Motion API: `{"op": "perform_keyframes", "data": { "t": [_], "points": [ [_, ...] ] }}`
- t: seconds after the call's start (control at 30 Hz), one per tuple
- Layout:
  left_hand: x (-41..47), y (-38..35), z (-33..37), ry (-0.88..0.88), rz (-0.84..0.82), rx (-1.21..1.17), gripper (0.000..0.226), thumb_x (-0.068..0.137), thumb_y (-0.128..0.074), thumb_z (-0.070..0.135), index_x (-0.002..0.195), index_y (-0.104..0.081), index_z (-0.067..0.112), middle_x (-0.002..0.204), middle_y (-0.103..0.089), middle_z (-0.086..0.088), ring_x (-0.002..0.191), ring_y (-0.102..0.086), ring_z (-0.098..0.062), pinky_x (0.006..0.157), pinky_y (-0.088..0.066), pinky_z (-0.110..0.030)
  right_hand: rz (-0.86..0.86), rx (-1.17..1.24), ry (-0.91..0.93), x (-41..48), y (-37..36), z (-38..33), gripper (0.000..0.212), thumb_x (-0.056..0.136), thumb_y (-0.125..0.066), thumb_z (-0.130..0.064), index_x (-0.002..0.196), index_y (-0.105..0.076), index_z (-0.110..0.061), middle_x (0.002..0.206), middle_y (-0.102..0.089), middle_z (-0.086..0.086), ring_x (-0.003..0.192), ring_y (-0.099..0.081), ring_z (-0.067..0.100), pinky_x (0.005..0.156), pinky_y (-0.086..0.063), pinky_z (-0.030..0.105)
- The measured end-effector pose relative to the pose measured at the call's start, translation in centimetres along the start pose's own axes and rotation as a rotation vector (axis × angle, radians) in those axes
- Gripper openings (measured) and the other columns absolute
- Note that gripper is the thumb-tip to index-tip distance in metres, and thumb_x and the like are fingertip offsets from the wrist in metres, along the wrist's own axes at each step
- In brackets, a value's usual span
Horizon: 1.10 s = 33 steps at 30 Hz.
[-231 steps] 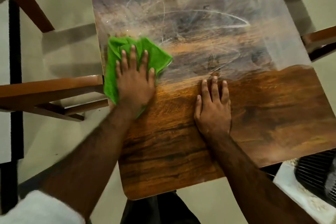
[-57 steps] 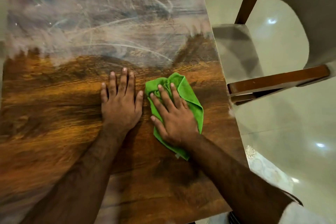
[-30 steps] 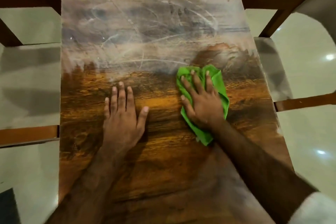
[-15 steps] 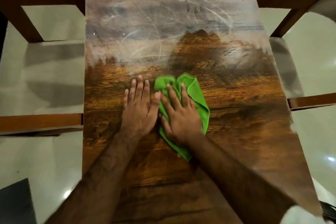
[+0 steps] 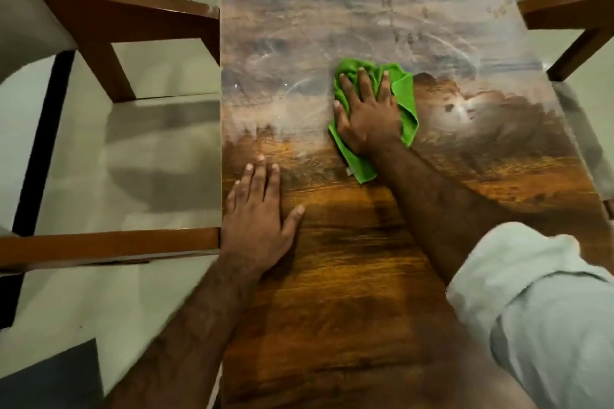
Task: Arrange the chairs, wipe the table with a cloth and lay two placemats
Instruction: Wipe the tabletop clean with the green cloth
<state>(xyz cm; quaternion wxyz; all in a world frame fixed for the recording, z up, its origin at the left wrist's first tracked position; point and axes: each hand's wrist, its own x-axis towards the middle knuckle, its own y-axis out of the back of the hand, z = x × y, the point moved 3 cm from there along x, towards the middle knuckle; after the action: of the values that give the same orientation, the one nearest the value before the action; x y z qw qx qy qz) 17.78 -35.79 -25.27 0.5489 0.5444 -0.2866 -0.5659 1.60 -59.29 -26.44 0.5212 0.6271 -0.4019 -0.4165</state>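
Right hand [image 5: 367, 116]: spread, pressing cloth [image 5: 407, 103].
Left hand [image 5: 259, 219]: spread flat on table [image 5: 349, 276].
Cloth: one, green.
Table: one, wooden.
Chairs: two, left chair [image 5: 126, 20], right chair [image 5: 564, 10].

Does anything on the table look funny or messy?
Yes. The far half of the table has a pale, streaky film, while the near half is clear brown wood. The right hand presses the green cloth at that border.

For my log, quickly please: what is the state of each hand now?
Left hand: open, flat on the brown wooden table, holding nothing.
Right hand: open, fingers straight, pressing the crumpled green cloth on the table.
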Motion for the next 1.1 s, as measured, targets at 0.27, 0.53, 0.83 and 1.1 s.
{"op": "perform_keyframes", "data": {
  "t": [0.27, 0.53, 0.83, 1.1],
  "points": [
    [3.4, 4.9, -5.7, -0.131, -0.003, -0.097, 0.069, 0.112, -0.049, 0.031, 0.175, -0.026, 0.014, 0.182, -0.026, -0.008, 0.166, -0.025, -0.031, 0.131, -0.031, -0.055, -0.115, 0.011, 0.186, -18.1, -2.9, -11.7, 0.072, 0.112, -0.028, -0.061, 0.177, -0.012, -0.034, 0.186, -0.001, 0.001, 0.170, 0.010, 0.040, 0.131, -0.028, 0.057],
    [6.9, 6.6, -12.4, -0.074, -0.121, 0.060, 0.071, 0.109, -0.040, 0.071, 0.169, -0.038, 0.035, 0.184, -0.020, 0.011, 0.172, -0.002, -0.033, 0.135, -0.007, -0.065, -0.061, 0.009, 0.119, -11.3, -2.4, -13.4, 0.068, 0.112, -0.029, -0.062, 0.175, -0.018, -0.040, 0.186, -0.008, -0.002, 0.171, 0.003, 0.039, 0.129, -0.033, 0.061],
    [7.0, 5.9, -14.2, 0.064, -0.159, -0.081, 0.073, 0.097, -0.049, 0.086, 0.154, -0.057, 0.040, 0.172, -0.046, 0.006, 0.165, -0.027, -0.031, 0.125, -0.027, -0.064, -0.006, 0.011, 0.151, -0.8, -2.8, -21.2, 0.069, 0.110, -0.023, -0.061, 0.175, -0.019, -0.038, 0.185, -0.013, 0.000, 0.170, 0.000, 0.044, 0.131, -0.026, 0.060],
    [8.8, 5.5, -21.3, 0.174, -0.233, -0.447, 0.103, 0.060, -0.055, 0.099, 0.146, -0.065, 0.043, 0.156, -0.065, 0.006, 0.144, -0.058, -0.029, 0.122, -0.046, -0.056, -0.076, 0.065, 0.174, -14.9, -3.4, -22.2, 0.065, 0.114, -0.028, -0.059, 0.175, -0.022, -0.037, 0.186, -0.006, -0.006, 0.171, 0.012, 0.033, 0.131, -0.027, 0.052]
  ]
}}
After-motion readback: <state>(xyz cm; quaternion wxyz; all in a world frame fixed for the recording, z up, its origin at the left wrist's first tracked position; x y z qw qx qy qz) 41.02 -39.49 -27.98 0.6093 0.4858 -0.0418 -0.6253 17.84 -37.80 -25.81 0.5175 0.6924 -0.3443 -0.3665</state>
